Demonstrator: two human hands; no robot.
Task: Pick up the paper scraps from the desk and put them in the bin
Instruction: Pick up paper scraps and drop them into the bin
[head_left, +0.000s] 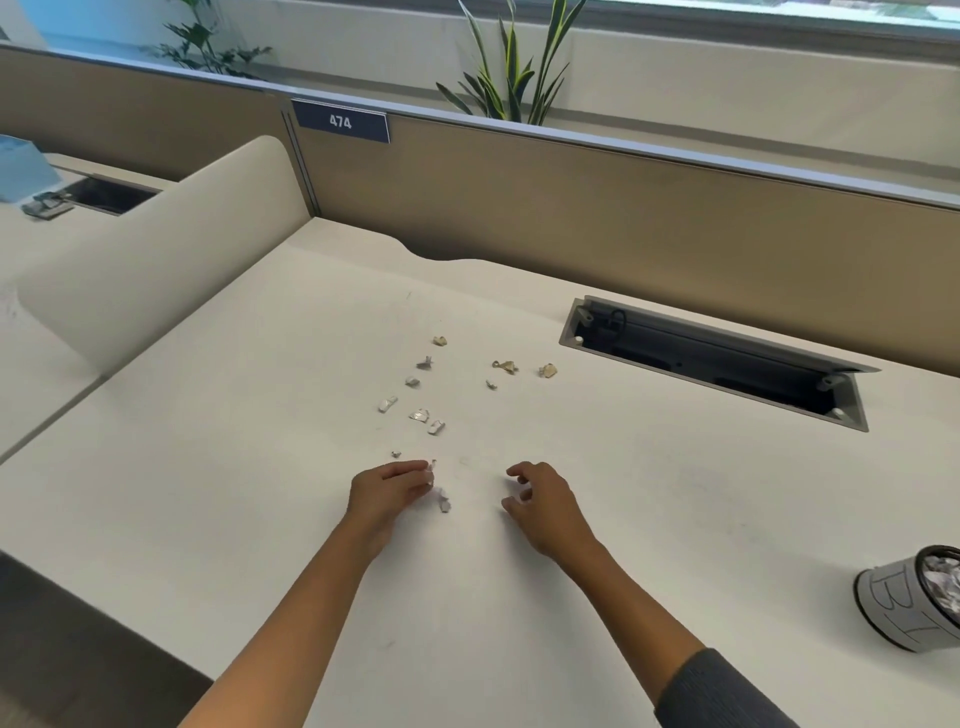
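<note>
Several small paper scraps (420, 414) lie scattered on the white desk (260, 467), white ones on the left and yellowish ones (547, 370) farther right. My left hand (387, 491) rests on the desk with its fingertips pinched on a white paper scrap (430, 469); another scrap (443, 502) lies just beside the thumb. My right hand (540, 501) hovers low over the desk, fingers curled and apart, holding nothing. The grey bin (906, 597), marked with handwritten letters, stands at the right edge with crumpled paper inside.
An open cable tray (717, 358) is sunk into the desk at the back right. A beige partition (571, 208) with a "474" label runs behind. A curved white divider (171, 249) stands at the left. Plants rise beyond the partition.
</note>
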